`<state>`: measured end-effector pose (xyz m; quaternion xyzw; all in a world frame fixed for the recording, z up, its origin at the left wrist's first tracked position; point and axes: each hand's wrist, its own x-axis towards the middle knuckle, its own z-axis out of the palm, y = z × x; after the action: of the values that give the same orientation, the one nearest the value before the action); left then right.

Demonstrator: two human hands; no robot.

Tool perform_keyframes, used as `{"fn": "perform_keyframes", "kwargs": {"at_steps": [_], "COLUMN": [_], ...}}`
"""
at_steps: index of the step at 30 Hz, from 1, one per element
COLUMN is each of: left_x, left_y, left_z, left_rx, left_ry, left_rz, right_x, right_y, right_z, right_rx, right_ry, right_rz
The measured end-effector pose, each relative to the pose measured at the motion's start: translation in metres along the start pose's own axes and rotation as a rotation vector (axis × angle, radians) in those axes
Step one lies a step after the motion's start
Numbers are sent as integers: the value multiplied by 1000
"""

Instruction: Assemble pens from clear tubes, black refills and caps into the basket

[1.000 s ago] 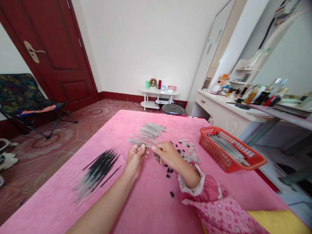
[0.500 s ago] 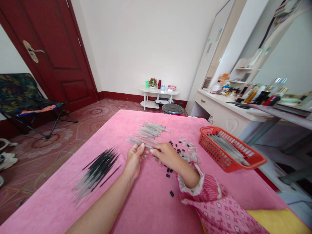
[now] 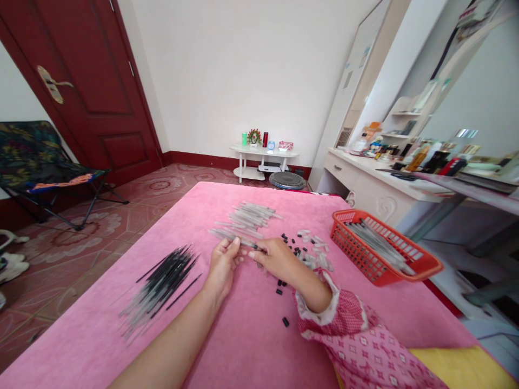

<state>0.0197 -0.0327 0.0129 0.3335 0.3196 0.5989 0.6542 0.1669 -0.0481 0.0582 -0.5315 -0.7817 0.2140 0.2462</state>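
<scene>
My left hand (image 3: pixel 222 265) pinches a translucent grey pen barrel (image 3: pixel 245 242) between thumb and fingers, above the pink cloth. At the barrel's right end, my right hand (image 3: pixel 276 255) has its thumb and fingers closed on a small black end plug (image 3: pixel 254 247), which touches the barrel. Just beyond my hands lies a pile of similar pen barrels (image 3: pixel 252 215). Black ink refills (image 3: pixel 168 278) lie in a heap left of my left arm. Beside my right hand are scattered black plugs (image 3: pixel 279 292) and small clear caps (image 3: pixel 319 247).
An orange plastic basket (image 3: pixel 379 278) with more pen barrels stands at the table's right edge. Pink cloth (image 3: pixel 239 335) covers the table. Past it are a dressing table (image 3: pixel 365 178) on the right, a small white stand (image 3: pixel 239 150), and a folding chair (image 3: pixel 44 156) on the left.
My right hand has shifted very slightly, and the black plug shows more clearly at the barrel's end. My left hand stays in place on the barrel.
</scene>
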Motion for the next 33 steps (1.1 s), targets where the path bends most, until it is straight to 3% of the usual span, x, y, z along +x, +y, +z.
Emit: {"fn": "perform_keyframes", "kwargs": {"at_steps": [33], "left_x": [1], "left_y": [-1], "left_z": [-1], "left_rx": [-1], "left_ry": [6], "left_rz": [-19], "right_x": [0], "right_y": [2], "right_z": [3], "right_rx": [-106], "right_ry": [-24], "right_rz": [17]}}
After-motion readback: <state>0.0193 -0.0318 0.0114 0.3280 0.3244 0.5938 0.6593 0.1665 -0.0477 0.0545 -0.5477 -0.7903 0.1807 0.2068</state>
